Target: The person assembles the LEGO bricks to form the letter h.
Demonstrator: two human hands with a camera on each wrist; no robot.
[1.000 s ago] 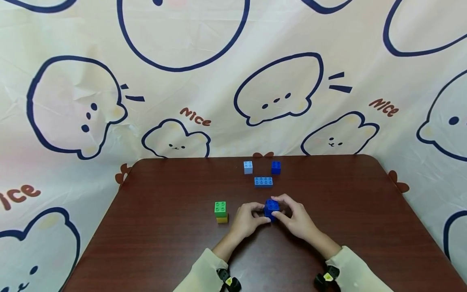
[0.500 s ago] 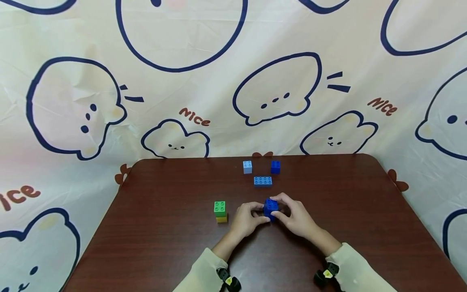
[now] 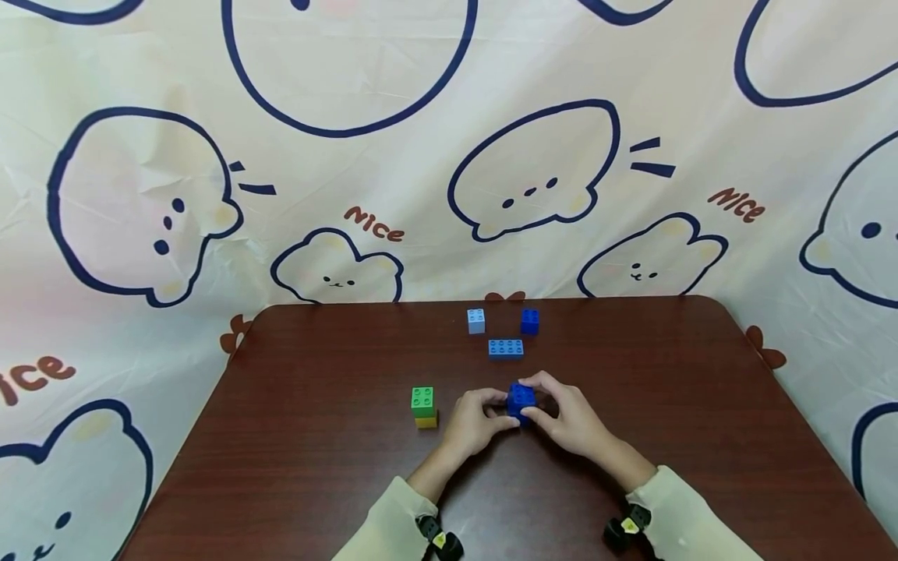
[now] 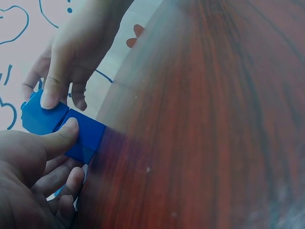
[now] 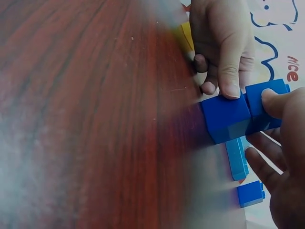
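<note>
Two dark blue toy building bricks stand one over the other in front of me. My left hand point(image 3: 471, 425) pinches the lower brick point(image 5: 225, 117), its thumb on the near face. The upper brick point(image 3: 521, 393) is pinched between the thumb and fingers of my right hand point(image 3: 578, 421). Both wrist views show a thin dark seam between the two bricks, and the lower one sits right at the wooden tabletop. Fingers hide part of the bricks' sides.
Left of my hands, a green brick point(image 3: 422, 401) sits on a yellow brick point(image 3: 426, 421). Farther back lie a long medium-blue brick point(image 3: 506, 349), a light blue brick point(image 3: 476, 321) and another dark blue brick point(image 3: 529, 322). A patterned cloth point(image 3: 421, 179) hangs behind the brown table point(image 3: 316, 467).
</note>
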